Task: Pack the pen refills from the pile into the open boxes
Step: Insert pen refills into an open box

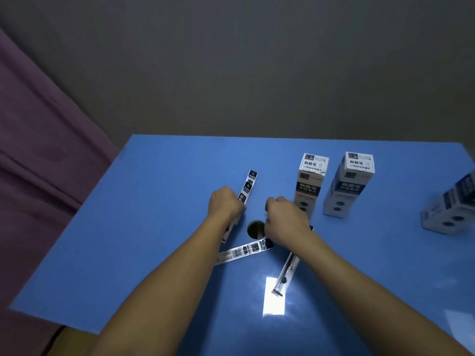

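- The left hand point(225, 202) is curled round a long, narrow printed refill packet point(247, 187), gripping it low so the upper end juts out past the knuckles, tilted away from the person.
- The right hand point(284, 220) is bunched with fingers drawn in, over the middle of the blue table point(154, 214); whether it pinches anything I cannot tell, as the fingertips are hidden.
- Two more refills lie loose near the hands: a flat packet with a barcode point(244, 250) just below the round hole point(255, 229) in the tabletop, and a clear-sleeved refill point(286, 274) running out from under the right wrist.
- Two tall cartons stand upright to the right, the nearer box point(309, 183) just beside the right hand, the farther box point(349, 185) a little beyond; their tops look closed from here. A third box point(449, 209) lies tipped at the far right edge.
- Judgement: the held packet should be kept lengthwise, aligned with a box mouth, and slid in end-first; an open box must be found first.
- Materials: packets are thin, glossy film, likely slippery and bendable; cartons are light matt card, easily toppled; the tabletop is smooth and reflects a bright lamp patch.
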A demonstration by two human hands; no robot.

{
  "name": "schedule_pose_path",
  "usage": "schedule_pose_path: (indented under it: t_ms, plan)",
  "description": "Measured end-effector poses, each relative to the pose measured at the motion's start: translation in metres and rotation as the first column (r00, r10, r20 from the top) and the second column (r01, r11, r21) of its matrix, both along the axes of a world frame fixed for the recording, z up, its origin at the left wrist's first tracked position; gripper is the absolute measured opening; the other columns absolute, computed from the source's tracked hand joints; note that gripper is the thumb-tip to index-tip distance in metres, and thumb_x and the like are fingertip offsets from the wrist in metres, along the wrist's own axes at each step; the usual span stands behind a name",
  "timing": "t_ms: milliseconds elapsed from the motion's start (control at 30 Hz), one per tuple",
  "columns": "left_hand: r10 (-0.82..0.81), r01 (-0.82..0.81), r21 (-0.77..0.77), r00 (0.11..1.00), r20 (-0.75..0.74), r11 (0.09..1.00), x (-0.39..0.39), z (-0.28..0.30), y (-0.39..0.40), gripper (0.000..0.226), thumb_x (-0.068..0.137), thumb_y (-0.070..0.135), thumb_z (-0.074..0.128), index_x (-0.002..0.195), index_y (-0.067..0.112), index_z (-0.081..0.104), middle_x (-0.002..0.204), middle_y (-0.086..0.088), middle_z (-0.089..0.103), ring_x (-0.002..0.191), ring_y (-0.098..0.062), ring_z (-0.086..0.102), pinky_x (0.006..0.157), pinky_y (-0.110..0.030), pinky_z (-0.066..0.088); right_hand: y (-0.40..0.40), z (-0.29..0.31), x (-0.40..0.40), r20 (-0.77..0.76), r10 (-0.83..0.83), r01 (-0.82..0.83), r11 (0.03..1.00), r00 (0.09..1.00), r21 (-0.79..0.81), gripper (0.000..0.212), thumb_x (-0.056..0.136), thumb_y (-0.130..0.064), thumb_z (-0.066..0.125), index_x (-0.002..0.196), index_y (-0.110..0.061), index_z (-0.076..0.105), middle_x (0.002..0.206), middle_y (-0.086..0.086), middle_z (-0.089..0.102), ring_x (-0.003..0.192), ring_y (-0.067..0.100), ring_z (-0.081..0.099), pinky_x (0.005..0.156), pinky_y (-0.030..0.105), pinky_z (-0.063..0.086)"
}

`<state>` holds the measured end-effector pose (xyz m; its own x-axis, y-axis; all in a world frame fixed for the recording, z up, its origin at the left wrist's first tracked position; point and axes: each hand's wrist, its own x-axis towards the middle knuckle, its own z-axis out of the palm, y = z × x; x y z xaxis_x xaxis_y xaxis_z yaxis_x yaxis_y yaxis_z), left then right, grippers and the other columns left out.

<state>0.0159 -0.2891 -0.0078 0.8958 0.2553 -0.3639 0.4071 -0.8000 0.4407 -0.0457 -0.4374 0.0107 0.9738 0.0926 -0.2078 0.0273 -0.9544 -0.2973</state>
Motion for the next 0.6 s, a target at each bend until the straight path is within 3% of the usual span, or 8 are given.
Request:
schedule_pose_path:
  t_ms: [67, 133, 233, 300, 400, 600]
  plan:
    - [0.030, -0.029, -0.041, 0.999, 0.012, 0.999, 0.001, 0.002, 0.006, 0.027, 0.074, 0.022, 0.078, 0.067, 0.012, 0.054, 0.080, -0.009, 0.063, 0.071, -0.024, 0.061, 0.050, -0.025, 0.038, 0.003, 0.000, 0.001, -0.004, 0.010, -0.010, 1.000, 1.000, -0.002, 0.032, 0.087, -0.014, 0.058, 0.118, -0.009, 0.052, 0.118, 0.011, 0.053, 0.110, 0.033, 0.055, 0.069, 0.034, 0.040]
    - [0.047, -0.045, -0.076, 0.999, 0.022, 0.996, 0.000, 0.005, 0.014, 0.036, 0.073, 0.021, 0.081, 0.061, 0.015, 0.047, 0.079, -0.016, 0.063, 0.078, -0.028, 0.066, 0.053, -0.027, 0.042, 0.006, 0.000, 0.001, -0.008, 0.015, -0.015, 1.000, 1.000, -0.005, 0.031, 0.087, -0.012, 0.057, 0.117, -0.009, 0.052, 0.118, 0.011, 0.053, 0.109, 0.033, 0.054, 0.069, 0.034, 0.038]
    - [0.051, -0.048, -0.113, 0.998, 0.028, 0.992, -0.004, 0.008, 0.026, 0.034, 0.073, 0.026, 0.084, 0.061, 0.016, 0.054, 0.078, -0.008, 0.067, 0.074, -0.025, 0.065, 0.064, -0.032, 0.052, 0.012, 0.001, 0.001, -0.010, 0.025, -0.025, 1.000, 1.000, 0.000, 0.031, 0.087, -0.011, 0.056, 0.118, -0.009, 0.052, 0.118, 0.011, 0.053, 0.109, 0.032, 0.054, 0.069, 0.034, 0.039]
    - [0.046, -0.045, -0.106, 0.999, 0.011, 0.993, -0.008, 0.007, 0.036, 0.040, 0.075, 0.033, 0.083, 0.058, 0.018, 0.050, 0.067, -0.004, 0.058, 0.060, -0.022, 0.053, 0.057, -0.029, 0.043, 0.016, 0.001, 0.000, -0.014, 0.031, -0.031, 1.000, 0.999, 0.004, 0.032, 0.086, -0.012, 0.055, 0.118, -0.010, 0.052, 0.118, 0.010, 0.053, 0.109, 0.032, 0.055, 0.071, 0.034, 0.041]
    - [0.051, -0.051, -0.099, 0.999, -0.001, 0.994, -0.012, 0.008, 0.048, 0.050, 0.076, 0.040, 0.083, 0.055, 0.020, 0.042, 0.062, -0.003, 0.048, 0.057, -0.022, 0.043, 0.056, -0.028, 0.035, 0.023, -0.001, -0.004, -0.010, 0.038, -0.038, 0.999, 0.999, 0.019, 0.030, 0.087, -0.015, 0.054, 0.117, -0.010, 0.053, 0.116, 0.010, 0.054, 0.106, 0.032, 0.055, 0.071, 0.034, 0.042]
    - [0.022, -0.025, -0.105, 0.999, -0.036, 0.994, -0.020, 0.015, 0.066, 0.039, 0.073, 0.033, 0.087, 0.062, 0.017, 0.053, 0.068, -0.004, 0.054, 0.060, -0.020, 0.047, 0.059, -0.030, 0.041, 0.030, -0.004, -0.012, 0.004, 0.041, -0.041, 0.999, 0.999, 0.020, 0.027, 0.089, -0.018, 0.053, 0.116, -0.012, 0.053, 0.114, 0.007, 0.055, 0.103, 0.029, 0.056, 0.069, 0.032, 0.042]
